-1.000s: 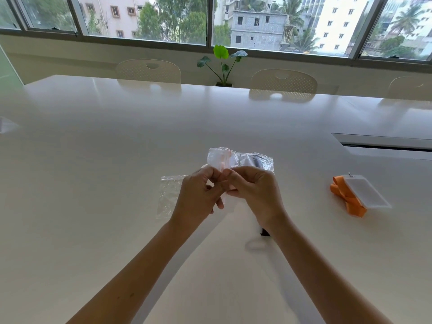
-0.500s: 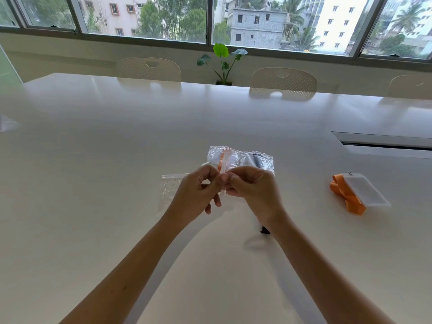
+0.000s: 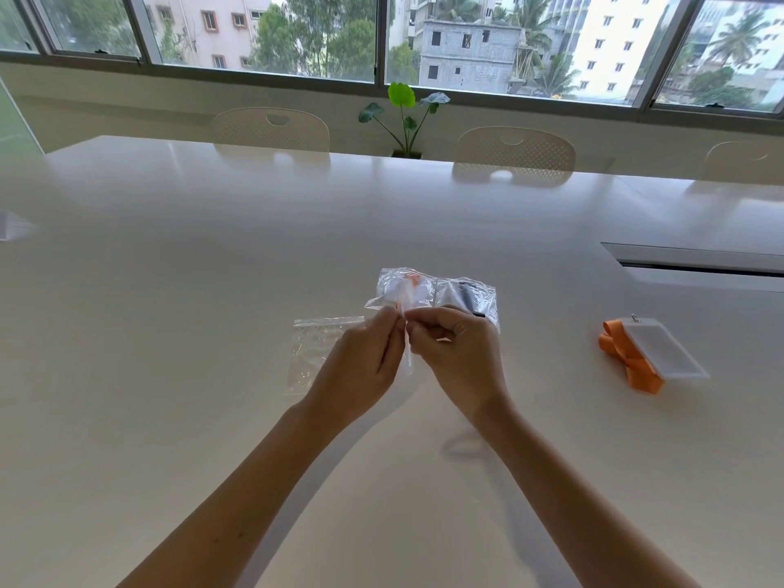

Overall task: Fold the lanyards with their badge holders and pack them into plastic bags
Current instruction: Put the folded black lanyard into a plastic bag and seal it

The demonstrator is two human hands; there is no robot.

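Plastic bag, raised just above the table, with orange lanyard inside (contents blurred); left hand and right hand pinch its near edge together. Step judged: sealing. Next calls for pressing along the closure. Unpacked lanyard with badge holder waits well right; an empty bag lies left.

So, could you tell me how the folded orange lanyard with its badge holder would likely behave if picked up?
The lanyard is soft ribbon in loose loops, so it would probably unfold and dangle. The badge holder lies flat and smooth on it, so it likely stays fairly stiff, light, perhaps slippery.
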